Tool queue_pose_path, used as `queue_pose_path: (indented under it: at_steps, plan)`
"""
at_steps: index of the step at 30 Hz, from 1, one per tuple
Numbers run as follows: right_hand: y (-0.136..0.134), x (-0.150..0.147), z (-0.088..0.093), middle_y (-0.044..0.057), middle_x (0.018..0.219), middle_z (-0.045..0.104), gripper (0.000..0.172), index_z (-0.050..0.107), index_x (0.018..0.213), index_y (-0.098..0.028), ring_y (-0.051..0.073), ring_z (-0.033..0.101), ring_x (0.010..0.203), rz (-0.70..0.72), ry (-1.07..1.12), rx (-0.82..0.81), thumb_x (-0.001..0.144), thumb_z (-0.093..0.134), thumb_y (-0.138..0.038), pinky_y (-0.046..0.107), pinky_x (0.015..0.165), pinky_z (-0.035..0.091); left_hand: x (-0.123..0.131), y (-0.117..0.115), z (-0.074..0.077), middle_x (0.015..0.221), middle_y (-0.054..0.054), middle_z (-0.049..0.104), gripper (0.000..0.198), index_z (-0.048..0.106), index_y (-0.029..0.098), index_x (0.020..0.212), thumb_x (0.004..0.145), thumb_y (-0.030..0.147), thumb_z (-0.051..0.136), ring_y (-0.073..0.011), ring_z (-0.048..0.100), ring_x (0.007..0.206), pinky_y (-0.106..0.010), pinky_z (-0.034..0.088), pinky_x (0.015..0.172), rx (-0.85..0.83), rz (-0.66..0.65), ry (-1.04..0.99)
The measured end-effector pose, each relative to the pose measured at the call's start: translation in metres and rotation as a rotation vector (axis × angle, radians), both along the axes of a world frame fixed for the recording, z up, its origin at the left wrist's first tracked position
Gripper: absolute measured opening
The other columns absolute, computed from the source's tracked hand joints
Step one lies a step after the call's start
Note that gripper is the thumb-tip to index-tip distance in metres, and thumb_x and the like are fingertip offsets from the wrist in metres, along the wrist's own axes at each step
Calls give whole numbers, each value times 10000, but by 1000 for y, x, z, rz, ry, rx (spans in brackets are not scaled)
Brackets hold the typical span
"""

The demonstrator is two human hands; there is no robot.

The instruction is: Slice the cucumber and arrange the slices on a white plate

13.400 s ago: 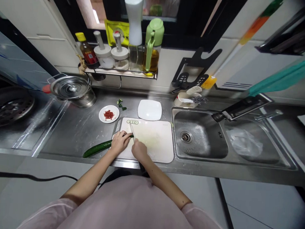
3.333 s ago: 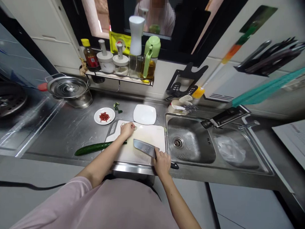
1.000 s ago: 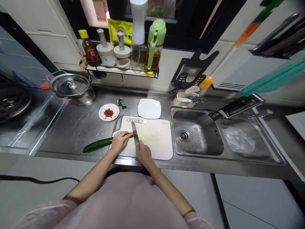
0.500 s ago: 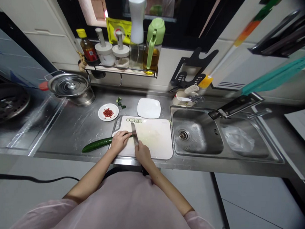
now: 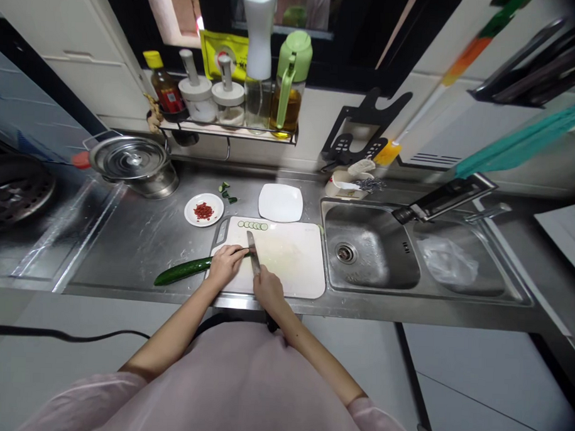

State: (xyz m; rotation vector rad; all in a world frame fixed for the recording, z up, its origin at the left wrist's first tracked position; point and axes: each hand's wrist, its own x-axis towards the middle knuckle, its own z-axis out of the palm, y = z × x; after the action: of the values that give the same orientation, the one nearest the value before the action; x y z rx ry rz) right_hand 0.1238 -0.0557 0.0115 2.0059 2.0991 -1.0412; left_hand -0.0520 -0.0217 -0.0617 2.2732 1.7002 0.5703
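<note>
1. You have two hands at work: your left hand [image 5: 225, 264] and your right hand [image 5: 267, 291].
2. You have one cucumber [image 5: 179, 271], one knife [image 5: 252, 249] and one cutting board [image 5: 295, 266].
3. You can count about five cucumber slices [image 5: 252, 225] in a row.
4. You have two plates: a round plate [image 5: 192, 216] and a square plate [image 5: 281, 203].
5. You can see one pot [image 5: 129, 163].
6. Five bottles and jars [image 5: 258, 57] stand on one shelf [image 5: 224, 131].

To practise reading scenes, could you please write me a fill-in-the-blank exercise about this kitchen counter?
1. The left hand presses down a long green ____ that lies partly on the white cutting board.
2. The right hand holds a ____, its blade set beside the left hand's fingers.
3. The cut slices lie in a row along the board's ____ edge, away from the person.
4. The small round plate holds chopped ____ bits.
Missing words: cucumber; knife; far; red.
</note>
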Motion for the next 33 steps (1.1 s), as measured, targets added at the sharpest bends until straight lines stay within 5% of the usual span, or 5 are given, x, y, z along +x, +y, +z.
queue_pose_path:
  at_steps: [15,33]
  plan:
    - [-14,8,18,172,1010,690,317,533,1171,-94,252,648,949,65,-3,-98,931,339,-169,307,716,402,0,1,2,1148,-39,668,313,697,287,1139,957,302,443,-198,557,1024,-349,452,923,19,-18,-2]
    - [3,-6,13,167,1010,692,290,558,1147,-111,246,659,982,50,-51,-64,934,375,-184,305,749,453,0,1,0,1146,-44,661,312,691,286,1148,946,260,455,-199,550,1032,-354,449,917,55,-39,-20]
